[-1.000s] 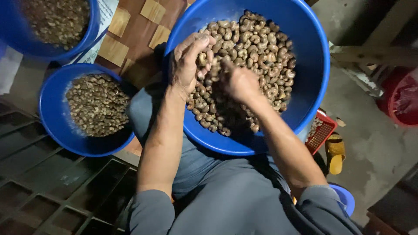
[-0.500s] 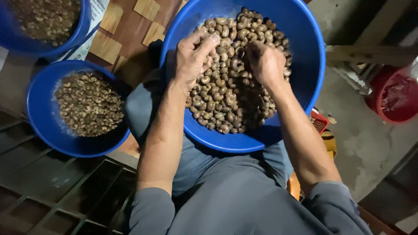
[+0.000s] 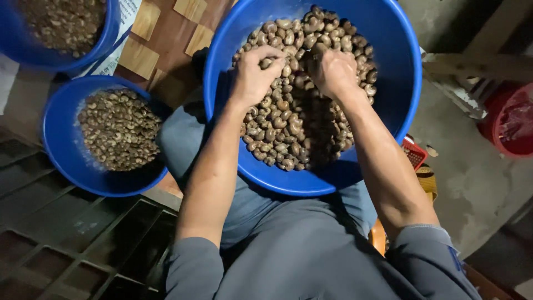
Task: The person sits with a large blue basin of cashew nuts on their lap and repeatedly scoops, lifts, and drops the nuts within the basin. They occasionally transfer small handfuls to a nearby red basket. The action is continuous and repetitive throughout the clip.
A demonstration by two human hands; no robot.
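You sit over a grey concrete floor in dim light. On your left is a dark metal grate, and past it a brown floor with pale wooden tiles. A red bucket stands on your right.

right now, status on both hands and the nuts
Left hand closed on nuts, right hand closed among them. Big blue basin on lap. Nothing in the way.

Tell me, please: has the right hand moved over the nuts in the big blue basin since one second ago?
Yes. The right hand moved toward the far rim of the big blue basin, away from the body; before, it lay nearer the middle of the nuts.
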